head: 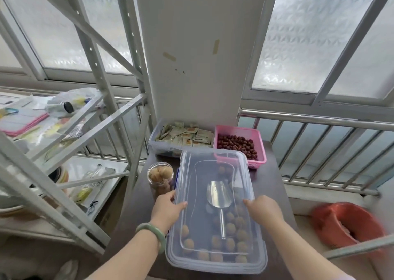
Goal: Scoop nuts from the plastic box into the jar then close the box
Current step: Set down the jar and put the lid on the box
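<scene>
Under my left hand [165,208] and right hand [263,209], fingers gripping its sides: lid [215,207] atop plastic box [215,264], long axis running away from me.

Jar [160,176] tight beside box [215,256]

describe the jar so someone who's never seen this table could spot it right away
Start at the dark table below the white pillar and find the big clear plastic box under both hands. The jar stands just beyond the left hand, by the box's left edge. It is the only small round clear container there, open-topped and full of pale brown nuts.
</scene>
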Demonstrator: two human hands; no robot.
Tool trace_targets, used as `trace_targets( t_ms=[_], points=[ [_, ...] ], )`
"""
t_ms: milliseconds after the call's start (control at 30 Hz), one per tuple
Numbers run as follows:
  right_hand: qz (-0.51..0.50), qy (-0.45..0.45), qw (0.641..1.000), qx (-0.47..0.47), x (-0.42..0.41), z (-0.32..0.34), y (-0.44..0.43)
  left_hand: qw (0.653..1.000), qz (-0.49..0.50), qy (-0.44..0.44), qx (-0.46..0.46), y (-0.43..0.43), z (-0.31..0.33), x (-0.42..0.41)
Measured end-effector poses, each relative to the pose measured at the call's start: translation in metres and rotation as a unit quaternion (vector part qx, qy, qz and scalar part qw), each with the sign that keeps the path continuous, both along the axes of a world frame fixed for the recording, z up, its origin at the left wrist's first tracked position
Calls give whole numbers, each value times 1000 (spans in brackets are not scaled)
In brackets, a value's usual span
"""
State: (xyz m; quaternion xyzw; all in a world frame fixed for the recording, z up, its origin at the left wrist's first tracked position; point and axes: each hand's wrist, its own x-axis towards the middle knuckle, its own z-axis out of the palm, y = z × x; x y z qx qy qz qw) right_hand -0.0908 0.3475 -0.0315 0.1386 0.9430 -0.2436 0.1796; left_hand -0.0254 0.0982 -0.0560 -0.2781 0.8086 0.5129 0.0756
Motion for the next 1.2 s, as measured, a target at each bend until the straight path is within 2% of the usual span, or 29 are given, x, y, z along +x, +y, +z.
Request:
trace_targets(
  t_ms=[267,667,767,867,900,1000,1100,1200],
  points=[
    [8,-27,1000,10,-10,-12,2,1000,-5,-12,-16,2,-2,-12],
    [-14,-63,997,-38,-8,-8,23,999,-23,-44,-8,12,-2,-11],
    [-46,-59,993,-88,-2,-9,42,999,-26,-37,-4,24,-10,-10],
    [-119,-65,973,-185,4,-6,51,999,26,-42,-13,31,-12,-12],
    [-146,-79,960,-227,3,-9,54,997,47,-55,4,32,-13,-14],
    [-198,-131,913,-332,4,-15,55,983,83,-86,136,30,-14,-21],
    [-205,-137,906,-343,5,-13,55,970,91,-112,198,25,-14,-24],
    [-188,-116,915,-337,1,-11,56,975,74,-107,182,19,-18,-25]
  ],
)
